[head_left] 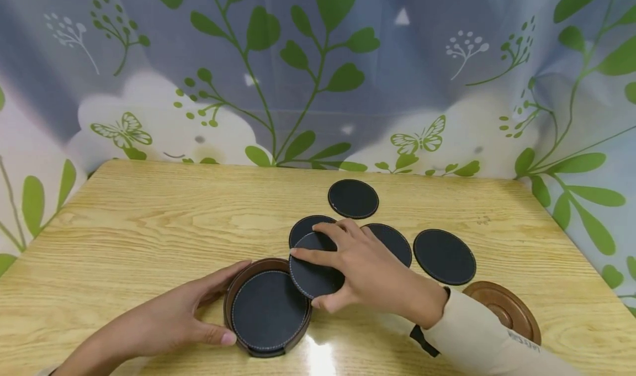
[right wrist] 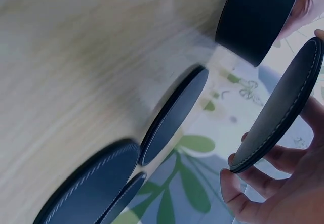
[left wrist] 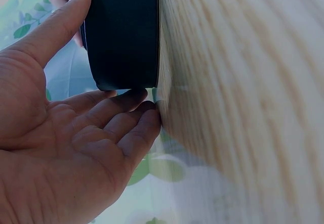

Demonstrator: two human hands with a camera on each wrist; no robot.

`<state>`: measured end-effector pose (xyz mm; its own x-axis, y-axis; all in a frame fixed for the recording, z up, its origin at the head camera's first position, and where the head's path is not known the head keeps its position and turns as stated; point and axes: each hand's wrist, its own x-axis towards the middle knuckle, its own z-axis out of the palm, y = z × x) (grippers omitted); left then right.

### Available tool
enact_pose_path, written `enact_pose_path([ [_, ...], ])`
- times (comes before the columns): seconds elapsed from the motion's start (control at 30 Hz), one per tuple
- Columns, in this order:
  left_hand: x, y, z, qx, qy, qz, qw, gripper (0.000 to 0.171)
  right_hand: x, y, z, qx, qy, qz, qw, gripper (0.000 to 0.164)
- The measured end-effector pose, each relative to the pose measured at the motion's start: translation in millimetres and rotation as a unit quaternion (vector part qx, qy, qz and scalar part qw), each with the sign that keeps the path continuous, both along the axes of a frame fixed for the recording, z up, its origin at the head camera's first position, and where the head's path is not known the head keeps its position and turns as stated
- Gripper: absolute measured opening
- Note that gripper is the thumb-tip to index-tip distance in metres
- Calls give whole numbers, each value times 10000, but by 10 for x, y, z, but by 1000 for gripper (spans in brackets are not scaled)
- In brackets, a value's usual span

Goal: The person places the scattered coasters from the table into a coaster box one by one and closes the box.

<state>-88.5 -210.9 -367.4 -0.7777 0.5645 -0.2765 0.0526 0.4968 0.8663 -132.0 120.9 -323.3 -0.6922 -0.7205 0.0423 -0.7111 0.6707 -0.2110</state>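
Coasters: six counted

Right hand [head_left: 367,271] pinches one coaster [head_left: 314,268] at frame centre, beside the holder [head_left: 233,293], which has one inside. Left hand [head_left: 169,321], fingers curved, grips the holder. Four lie flat behind; one lid [head_left: 504,310] lower right.

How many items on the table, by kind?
Black coasters: 6, one in the brown holder, one held by the right hand, four flat on the table
Brown holder: 1
Brown lid: 1
Total: 8
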Motion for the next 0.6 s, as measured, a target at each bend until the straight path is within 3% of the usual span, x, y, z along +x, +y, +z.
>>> enact_pose_path([
  [0.6, -11, -23, -31, -76, 78, -80, 9999, 103, 199, -463, -86, 341, 12, 595, 9976, 74],
])
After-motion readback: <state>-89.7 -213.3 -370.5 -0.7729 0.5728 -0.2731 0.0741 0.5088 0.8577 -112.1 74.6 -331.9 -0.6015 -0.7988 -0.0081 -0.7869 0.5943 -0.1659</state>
